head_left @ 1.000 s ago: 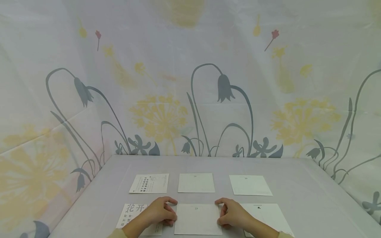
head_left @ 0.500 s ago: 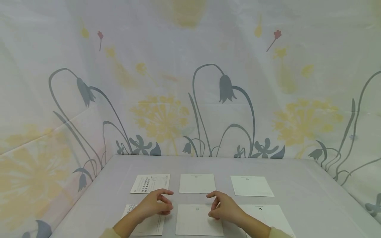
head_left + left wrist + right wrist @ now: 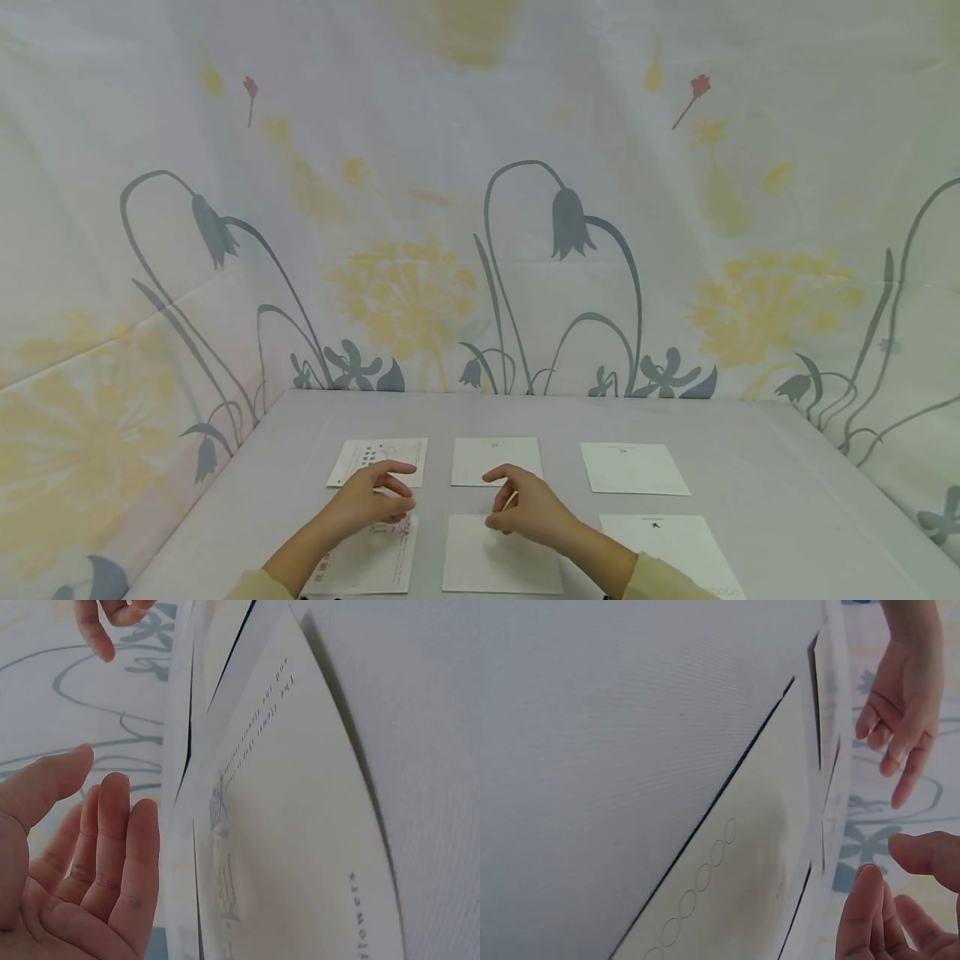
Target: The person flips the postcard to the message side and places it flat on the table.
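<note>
Pale cards lie flat in two rows of three. My left hand (image 3: 358,502) hovers above the left column, fingers loosely bent and holding nothing. Beneath it are the printed front-left card (image 3: 367,568) and the back-left card (image 3: 347,454), both partly hidden. Over the front-middle card (image 3: 498,568) hangs my right hand (image 3: 531,512), also holding nothing. Its fingers overlap the lower edge of the back-middle card (image 3: 513,454) in the head view. In the left wrist view a printed card (image 3: 315,795) shows beside the relaxed fingers. The right wrist view shows a card with a row of small ovals (image 3: 718,853).
On the right lie a back-right card (image 3: 637,471) and a front-right card (image 3: 678,558) with a small dark mark. The grey cloth-covered table (image 3: 787,500) meets a flower-printed curtain (image 3: 420,200) at the back and sides.
Both hands have left the side edges of the front-middle card, risen and shifted left. The right hand now hovers over that card. The cards lie where they were.
</note>
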The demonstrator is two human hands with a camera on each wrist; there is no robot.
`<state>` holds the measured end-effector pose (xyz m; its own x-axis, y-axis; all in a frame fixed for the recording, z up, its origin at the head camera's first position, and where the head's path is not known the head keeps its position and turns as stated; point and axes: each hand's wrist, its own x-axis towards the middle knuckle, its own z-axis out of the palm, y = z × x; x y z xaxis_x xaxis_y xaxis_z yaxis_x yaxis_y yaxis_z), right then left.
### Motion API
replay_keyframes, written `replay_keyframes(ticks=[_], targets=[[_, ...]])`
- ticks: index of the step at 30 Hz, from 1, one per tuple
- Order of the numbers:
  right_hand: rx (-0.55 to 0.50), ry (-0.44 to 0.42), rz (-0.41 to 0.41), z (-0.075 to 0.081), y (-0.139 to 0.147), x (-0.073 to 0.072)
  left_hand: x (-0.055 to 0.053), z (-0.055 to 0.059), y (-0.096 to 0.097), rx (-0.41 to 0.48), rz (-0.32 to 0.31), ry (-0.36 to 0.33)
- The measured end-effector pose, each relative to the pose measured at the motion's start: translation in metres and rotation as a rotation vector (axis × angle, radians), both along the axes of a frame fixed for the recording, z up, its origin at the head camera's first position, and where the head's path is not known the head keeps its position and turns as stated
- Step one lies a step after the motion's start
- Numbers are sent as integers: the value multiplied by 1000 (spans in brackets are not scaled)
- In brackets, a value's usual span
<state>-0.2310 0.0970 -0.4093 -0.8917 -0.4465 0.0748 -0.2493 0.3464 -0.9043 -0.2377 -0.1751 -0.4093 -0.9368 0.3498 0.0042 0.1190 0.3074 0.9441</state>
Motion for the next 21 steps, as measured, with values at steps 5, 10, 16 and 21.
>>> replay_keyframes(ticks=[5,10,16,21], targets=[[-3,23,14,1,-13,-7,-7,-2,-14,-52,21,44],[-14,32,7,4,-23,-11,-14,-5,-25,-134,57,85],[-5,92,13,6,-39,-18,-20,-9,-42,-155,64,126],[8,130,-3,7,-54,-25,-25,-8,-54,-170,73,154]])
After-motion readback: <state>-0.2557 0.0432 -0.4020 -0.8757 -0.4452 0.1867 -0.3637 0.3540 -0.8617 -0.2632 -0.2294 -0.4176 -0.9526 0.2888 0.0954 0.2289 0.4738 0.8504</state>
